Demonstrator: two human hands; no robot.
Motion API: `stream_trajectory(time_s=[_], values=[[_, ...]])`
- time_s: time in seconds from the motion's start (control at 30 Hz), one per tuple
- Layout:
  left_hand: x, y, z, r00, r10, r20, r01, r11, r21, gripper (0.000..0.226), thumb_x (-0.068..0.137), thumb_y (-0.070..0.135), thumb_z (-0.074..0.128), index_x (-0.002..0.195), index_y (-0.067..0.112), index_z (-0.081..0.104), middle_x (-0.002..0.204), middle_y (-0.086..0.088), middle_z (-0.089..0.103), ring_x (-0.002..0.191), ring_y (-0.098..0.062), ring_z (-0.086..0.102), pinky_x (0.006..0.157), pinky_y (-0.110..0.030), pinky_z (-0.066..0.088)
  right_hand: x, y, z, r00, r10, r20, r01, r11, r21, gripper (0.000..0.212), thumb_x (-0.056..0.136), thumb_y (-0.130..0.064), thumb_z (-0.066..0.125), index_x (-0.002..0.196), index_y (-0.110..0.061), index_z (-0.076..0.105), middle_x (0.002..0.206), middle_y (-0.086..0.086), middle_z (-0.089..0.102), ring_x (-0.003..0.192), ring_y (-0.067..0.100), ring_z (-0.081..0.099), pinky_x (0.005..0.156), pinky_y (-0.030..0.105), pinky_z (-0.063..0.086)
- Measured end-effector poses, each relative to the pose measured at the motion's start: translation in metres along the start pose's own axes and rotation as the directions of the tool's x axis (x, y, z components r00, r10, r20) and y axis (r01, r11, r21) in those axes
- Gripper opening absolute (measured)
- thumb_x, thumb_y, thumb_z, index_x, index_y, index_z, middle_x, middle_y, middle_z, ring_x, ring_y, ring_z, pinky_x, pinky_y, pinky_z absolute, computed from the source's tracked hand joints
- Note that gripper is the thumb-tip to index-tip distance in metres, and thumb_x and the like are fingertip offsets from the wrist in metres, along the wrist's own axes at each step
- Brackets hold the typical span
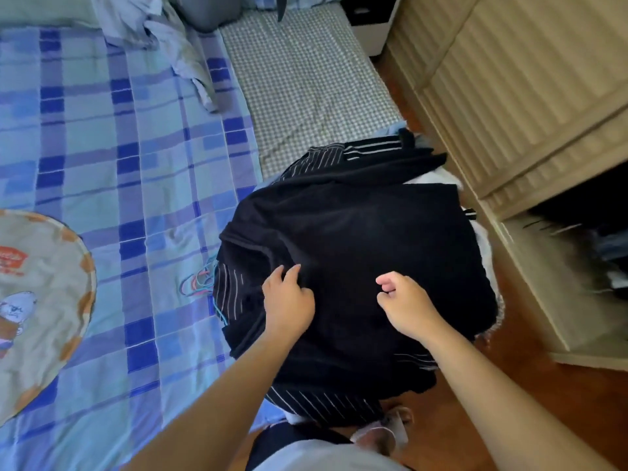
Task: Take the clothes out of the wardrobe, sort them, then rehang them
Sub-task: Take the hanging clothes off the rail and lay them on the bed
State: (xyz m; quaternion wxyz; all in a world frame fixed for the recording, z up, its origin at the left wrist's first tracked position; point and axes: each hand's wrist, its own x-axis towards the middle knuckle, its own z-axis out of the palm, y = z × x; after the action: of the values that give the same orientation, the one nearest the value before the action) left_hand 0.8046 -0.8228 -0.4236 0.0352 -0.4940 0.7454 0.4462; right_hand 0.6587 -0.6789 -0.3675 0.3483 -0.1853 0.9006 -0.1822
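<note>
Sorting looks underway: heaped dark, partly pinstriped clothes (356, 253) overhang the blue checked bed's (129, 158) right edge. Left hand (289, 300) pinches the top black fabric, right hand (404, 304) hovers loosely curled, empty. Next, likely lift one garment free

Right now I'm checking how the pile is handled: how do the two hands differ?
The left hand rests on the black garment with fingers bent into its fabric; the right hand has fingers curled, and whether it pinches cloth is unclear. The left lies nearer the coloured hangers. Both are bare and over the same pile.
</note>
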Motion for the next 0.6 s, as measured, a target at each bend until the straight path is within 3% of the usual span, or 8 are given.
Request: stream_trajectory(time_s=[0.07, 0.13, 0.3, 0.4, 0.5, 0.6], values=[[-0.005, 0.060, 0.012, 0.984, 0.177, -0.016, -0.177, 0.983, -0.037, 0.049, 0.097, 0.011, 0.050, 0.145, 0.016, 0.051, 0.151, -0.006, 0.044, 0.137, -0.023, 0.041, 0.111, -0.024, 0.032, 0.003, 0.030, -0.037, 0.997, 0.041, -0.062, -0.035, 0.996, 0.084, 0.033, 0.098, -0.015, 0.056, 0.130, -0.020, 0.058, 0.127, 0.000, 0.056, 0.111, 0.017, 0.058, 0.082, 0.024, 0.043], [-0.015, 0.130, 0.029, 0.949, 0.310, 0.062, -0.303, 0.948, -0.102, 0.041, 0.098, 0.011, 0.049, 0.137, 0.018, 0.060, 0.133, 0.004, 0.058, 0.113, -0.009, 0.059, 0.094, -0.010, 0.041, 0.005, 0.067, -0.082, 0.989, 0.075, -0.126, -0.053, 0.984, 0.168, 0.029, 0.097, -0.017, 0.057, 0.126, -0.022, 0.058, 0.126, 0.000, 0.057, 0.107, 0.020, 0.060, 0.083, 0.030, 0.048], [-0.065, 0.284, 0.115, 0.821, 0.530, 0.211, -0.501, 0.847, -0.177, 0.022, 0.101, 0.021, 0.052, 0.113, 0.028, 0.070, 0.100, 0.008, 0.073, 0.091, -0.015, 0.069, 0.081, -0.035, 0.057, -0.006, 0.174, -0.196, 0.939, 0.127, -0.318, -0.015, 0.943, 0.333, 0.029, 0.095, -0.012, 0.056, 0.122, -0.020, 0.061, 0.113, -0.003, 0.060, 0.108, 0.020, 0.060, 0.087, 0.030, 0.045], [-0.102, 0.368, 0.191, 0.718, 0.641, 0.272, -0.627, 0.765, -0.148, 0.019, 0.101, 0.022, 0.052, 0.106, 0.032, 0.069, 0.099, 0.009, 0.071, 0.076, -0.009, 0.066, 0.062, -0.022, 0.050, -0.029, 0.250, -0.278, 0.905, 0.146, -0.400, 0.011, 0.931, 0.365, 0.026, 0.094, -0.013, 0.056, 0.119, -0.019, 0.061, 0.111, -0.001, 0.063, 0.104, 0.020, 0.062, 0.083, 0.027, 0.046], [-0.164, 0.483, 0.270, 0.544, 0.753, 0.371, -0.767, 0.625, -0.144, 0.020, 0.100, 0.022, 0.053, 0.102, 0.032, 0.070, 0.093, 0.008, 0.071, 0.074, -0.011, 0.066, 0.060, -0.016, 0.047, -0.090, 0.346, -0.397, 0.843, 0.193, -0.502, -0.030, 0.949, 0.314, 0.028, 0.099, -0.018, 0.052, 0.125, -0.020, 0.059, 0.118, -0.002, 0.061, 0.089, 0.011, 0.058, 0.067, 0.020, 0.041], [-0.226, 0.604, 0.312, 0.355, 0.846, 0.399, -0.868, 0.456, -0.195, 0.021, 0.100, 0.019, 0.054, 0.092, 0.035, 0.065, 0.089, -0.001, 0.073, 0.082, -0.023, 0.069, 0.073, -0.034, 0.054, -0.155, 0.408, -0.524, 0.687, 0.218, -0.693, -0.045, 0.965, 0.259, 0.023, 0.098, -0.018, 0.052, 0.119, -0.023, 0.062, 0.113, -0.002, 0.063, 0.079, 0.009, 0.057, 0.062, 0.019, 0.040]])
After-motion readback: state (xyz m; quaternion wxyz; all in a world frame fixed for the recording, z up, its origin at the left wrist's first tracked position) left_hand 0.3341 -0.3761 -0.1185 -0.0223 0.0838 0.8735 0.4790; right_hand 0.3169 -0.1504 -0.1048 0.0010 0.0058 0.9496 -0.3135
